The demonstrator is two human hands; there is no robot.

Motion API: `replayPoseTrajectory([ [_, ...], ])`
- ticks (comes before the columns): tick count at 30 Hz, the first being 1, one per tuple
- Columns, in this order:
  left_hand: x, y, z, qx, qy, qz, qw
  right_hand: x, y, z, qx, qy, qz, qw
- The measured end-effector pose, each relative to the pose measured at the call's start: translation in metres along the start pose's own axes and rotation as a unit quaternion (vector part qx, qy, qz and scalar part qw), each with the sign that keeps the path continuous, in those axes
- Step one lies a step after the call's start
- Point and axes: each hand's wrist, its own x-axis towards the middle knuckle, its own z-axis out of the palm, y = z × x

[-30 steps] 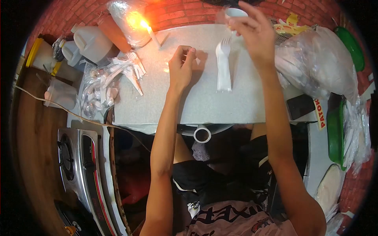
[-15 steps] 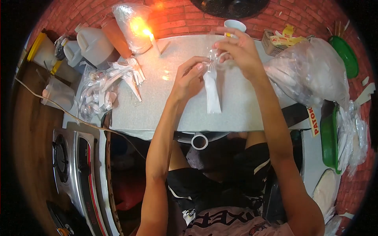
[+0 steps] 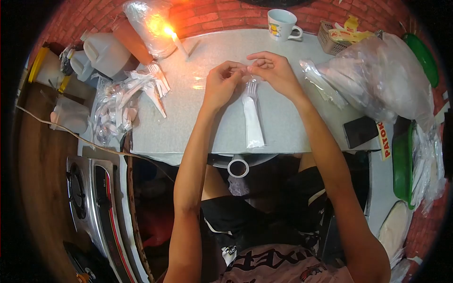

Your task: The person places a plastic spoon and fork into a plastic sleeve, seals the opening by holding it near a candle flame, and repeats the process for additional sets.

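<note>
A white plastic fork (image 3: 252, 89) with a folded white napkin (image 3: 254, 125) lies inside a narrow clear plastic sleeve (image 3: 251, 81), tines pointing away from me. My left hand (image 3: 222, 84) pinches the far end of the sleeve between thumb and fingers. From the other side, my right hand (image 3: 276, 74) pinches the same end, its upper fingers partly stretched. The fingertips of both hands nearly meet just beyond the tines. Exactly how the plastic is folded between them is hard to make out.
A lit candle (image 3: 177, 42) stands at the back left, near jugs (image 3: 106, 54). Wrapped cutlery (image 3: 125, 106) is piled on the left. A mug (image 3: 281, 26) stands at the back, with a basket (image 3: 332, 43), large plastic bag (image 3: 377, 80) and black phone-like object (image 3: 361, 132) rightward.
My right hand has come down from above the sleeve to meet the left at its end. The sleeve with the fork now lies slightly nearer me, and the mug is fully visible.
</note>
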Motion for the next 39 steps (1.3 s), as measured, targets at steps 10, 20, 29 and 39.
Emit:
replayPoseTrajectory([
  [10,-0.001,-0.002,-0.003,0.100,0.025,0.042,0.994,-0.008,0.003,-0.004,-0.172,0.005,-0.025,0.985],
  [20,-0.004,0.000,-0.005,0.054,-0.047,0.028,0.997,-0.013,0.003,-0.002,-0.091,-0.015,-0.017,0.996],
  [29,-0.004,0.002,-0.007,0.067,-0.055,0.022,0.996,-0.009,0.010,-0.008,-0.098,-0.030,0.023,0.994],
  [39,-0.003,-0.007,-0.009,0.112,-0.049,0.042,0.992,-0.008,0.010,-0.006,-0.125,-0.032,0.026,0.991],
])
